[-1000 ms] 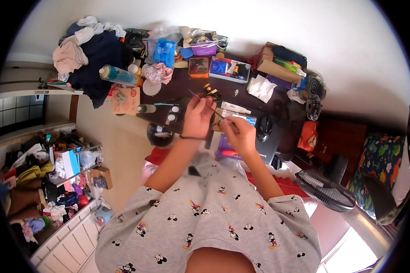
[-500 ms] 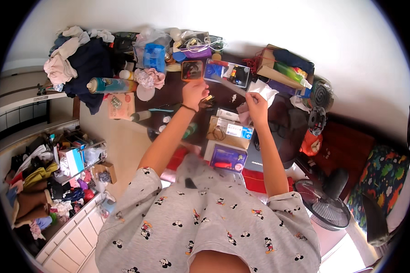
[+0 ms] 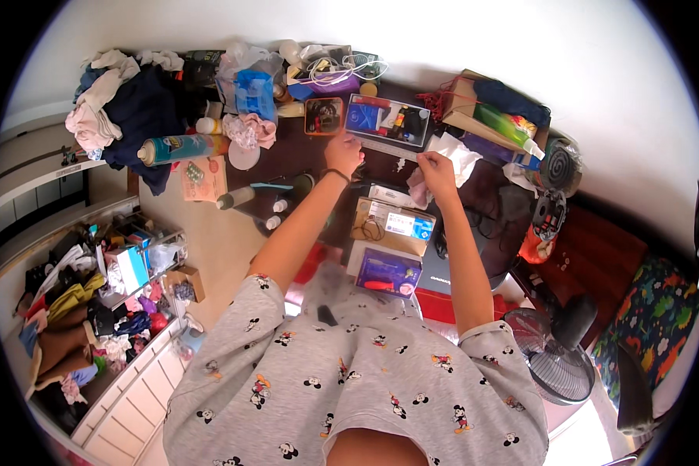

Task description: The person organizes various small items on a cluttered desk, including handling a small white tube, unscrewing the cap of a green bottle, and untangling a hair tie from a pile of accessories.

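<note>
Between my hands stretches a thin, pale grey, ruler-like strip. My left hand is closed at its left end. My right hand pinches the other end. Below the right fingers lies a crumpled pinkish cloth; whether the fingers touch it I cannot tell. White paper is bunched just right of that hand. Right behind the strip sits an open tray with a blue packet and small items. An orange-rimmed box of dark bits stands beyond my left hand.
Open cardboard boxes are stacked nearest me, with a purple box in front. A spray can and piled clothes are at the left. A full carton stands back right; a fan is low right.
My left hand has moved slightly right and lower, closer to the right hand. The strip is now less tilted. My right hand has hardly moved.
</note>
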`<state>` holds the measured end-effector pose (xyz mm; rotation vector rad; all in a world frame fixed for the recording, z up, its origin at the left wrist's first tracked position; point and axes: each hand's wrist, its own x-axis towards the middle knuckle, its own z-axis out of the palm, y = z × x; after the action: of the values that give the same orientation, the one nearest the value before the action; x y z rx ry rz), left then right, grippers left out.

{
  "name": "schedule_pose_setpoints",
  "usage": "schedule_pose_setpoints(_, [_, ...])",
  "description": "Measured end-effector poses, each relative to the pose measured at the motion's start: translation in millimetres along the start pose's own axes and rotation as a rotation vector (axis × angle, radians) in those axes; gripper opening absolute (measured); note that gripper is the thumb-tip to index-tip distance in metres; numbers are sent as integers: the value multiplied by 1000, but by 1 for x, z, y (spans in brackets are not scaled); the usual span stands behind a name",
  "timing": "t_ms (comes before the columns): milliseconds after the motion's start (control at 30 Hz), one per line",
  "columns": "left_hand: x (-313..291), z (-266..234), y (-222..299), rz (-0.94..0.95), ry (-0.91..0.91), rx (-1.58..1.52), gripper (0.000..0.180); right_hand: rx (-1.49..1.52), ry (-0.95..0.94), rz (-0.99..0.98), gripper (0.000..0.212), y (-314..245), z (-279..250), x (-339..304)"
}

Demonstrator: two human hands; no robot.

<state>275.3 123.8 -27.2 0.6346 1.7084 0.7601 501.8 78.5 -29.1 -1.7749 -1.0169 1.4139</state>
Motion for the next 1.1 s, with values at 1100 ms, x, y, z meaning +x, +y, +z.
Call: schedule_pose_setpoints(1100, [39, -5, -11, 655, 215, 623, 12, -686, 166, -301, 17, -15, 22, 27])
